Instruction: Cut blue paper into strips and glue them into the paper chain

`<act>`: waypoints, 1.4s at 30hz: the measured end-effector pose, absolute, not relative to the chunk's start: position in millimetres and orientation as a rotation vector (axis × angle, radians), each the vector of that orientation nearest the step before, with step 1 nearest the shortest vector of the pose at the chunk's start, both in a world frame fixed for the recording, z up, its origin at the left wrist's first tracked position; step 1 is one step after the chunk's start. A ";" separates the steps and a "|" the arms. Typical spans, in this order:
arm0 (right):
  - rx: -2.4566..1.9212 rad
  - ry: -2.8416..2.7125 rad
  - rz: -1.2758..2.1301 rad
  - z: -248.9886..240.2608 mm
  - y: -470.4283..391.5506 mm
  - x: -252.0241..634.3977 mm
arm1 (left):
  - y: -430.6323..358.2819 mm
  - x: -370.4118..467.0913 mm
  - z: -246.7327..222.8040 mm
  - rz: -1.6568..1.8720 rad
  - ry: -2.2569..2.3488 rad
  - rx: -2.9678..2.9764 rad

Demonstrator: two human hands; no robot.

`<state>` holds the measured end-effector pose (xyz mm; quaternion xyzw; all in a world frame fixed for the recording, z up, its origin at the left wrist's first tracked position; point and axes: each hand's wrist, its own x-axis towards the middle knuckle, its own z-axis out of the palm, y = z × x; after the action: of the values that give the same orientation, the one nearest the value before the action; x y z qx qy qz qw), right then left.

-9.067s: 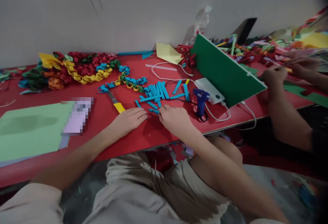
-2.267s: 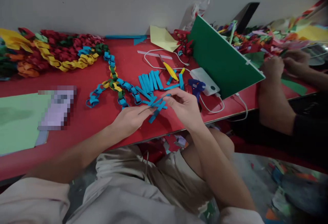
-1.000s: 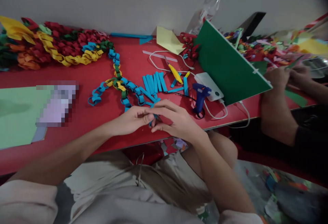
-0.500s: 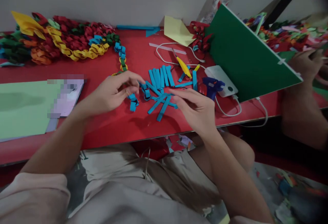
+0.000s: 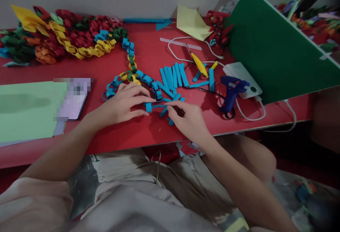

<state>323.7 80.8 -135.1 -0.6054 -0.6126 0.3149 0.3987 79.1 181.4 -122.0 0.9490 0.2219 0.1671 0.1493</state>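
Observation:
A paper chain of blue, yellow and green links [image 5: 143,77] lies across the red table. My left hand [image 5: 124,103] is at its near end, thumb and finger either side of a blue paper link [image 5: 148,107]. My right hand [image 5: 187,117] pinches a thin blue paper strip [image 5: 160,106], whose far end meets that link. Whether the strip passes through it I cannot tell. More blue paper strips [image 5: 172,76] lie just beyond, some under my right fingers.
Right of the strips are a blue glue gun [image 5: 230,92], a white power strip [image 5: 243,78] with cables, and a yellow-handled tool [image 5: 199,64]. A green board [image 5: 276,47] leans behind. Heaped paper chains [image 5: 79,37] line the wall; green sheets [image 5: 29,108] and a phone [image 5: 75,101] lie left.
My left hand has come down onto the blue link. My right hand has moved left with a strip, bringing it to the link. The view has shifted slightly left.

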 end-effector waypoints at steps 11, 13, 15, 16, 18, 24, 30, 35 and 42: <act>-1.127 -1.058 1.716 -130.8 96.5 314.3 | 163.1 96.7 -121.1 1.004 0.621 2.421; -1.017 -0.986 1.825 -128.9 97.3 312.1 | 161.5 99.9 -122.2 1.077 0.530 2.371; -0.939 -0.962 1.840 -126.5 97.3 310.0 | 160.9 102.1 -124.2 1.121 0.547 2.317; -0.916 -0.979 1.796 -125.3 96.9 309.1 | 161.0 102.8 -125.1 1.145 0.588 2.289; -0.890 -1.063 1.641 -123.3 95.8 308.0 | 161.7 103.3 -126.2 1.211 0.710 2.238; -0.983 -1.348 1.111 -123.0 90.4 306.7 | 161.3 104.1 -125.9 1.249 0.941 2.112; -1.150 -1.427 0.637 -126.6 88.0 300.4 | 149.4 115.1 -132.7 1.273 0.840 1.682; -1.198 -1.336 0.507 -131.4 86.6 293.9 | 143.7 117.3 -133.6 1.249 0.785 1.728; -1.124 -1.601 0.062 -141.4 86.7 294.2 | 138.6 120.4 -128.8 1.169 0.896 1.848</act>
<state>294.2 86.7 -141.4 -0.4766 -0.6788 0.0263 0.5580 120.4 138.6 -128.8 0.7236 0.3507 0.4578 0.3792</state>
